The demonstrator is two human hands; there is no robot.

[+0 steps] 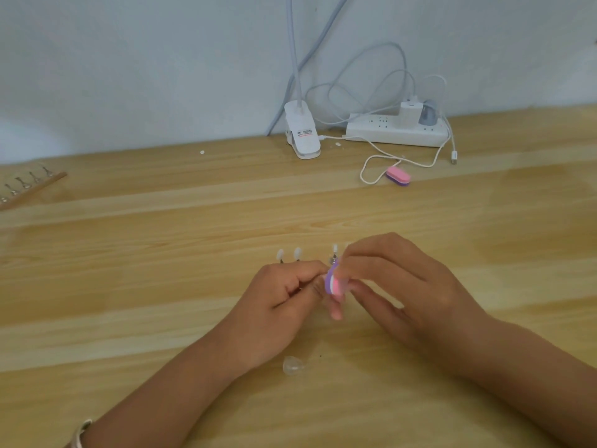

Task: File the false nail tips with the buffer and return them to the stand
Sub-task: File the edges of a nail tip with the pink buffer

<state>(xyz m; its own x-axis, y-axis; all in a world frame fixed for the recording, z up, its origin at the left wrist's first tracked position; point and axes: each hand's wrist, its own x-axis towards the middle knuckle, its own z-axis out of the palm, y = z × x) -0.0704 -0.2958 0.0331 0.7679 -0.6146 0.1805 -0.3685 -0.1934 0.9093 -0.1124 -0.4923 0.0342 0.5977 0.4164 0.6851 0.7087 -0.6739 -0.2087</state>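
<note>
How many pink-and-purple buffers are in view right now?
2. The held buffer is pinched in the right hand at mid-table; the second buffer lies farther back, beside the white cable loop. The hands could hide another.

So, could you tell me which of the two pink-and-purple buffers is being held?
The near buffer, gripped in the right hand; the far buffer lies untouched on the table beside the white cable.
</note>
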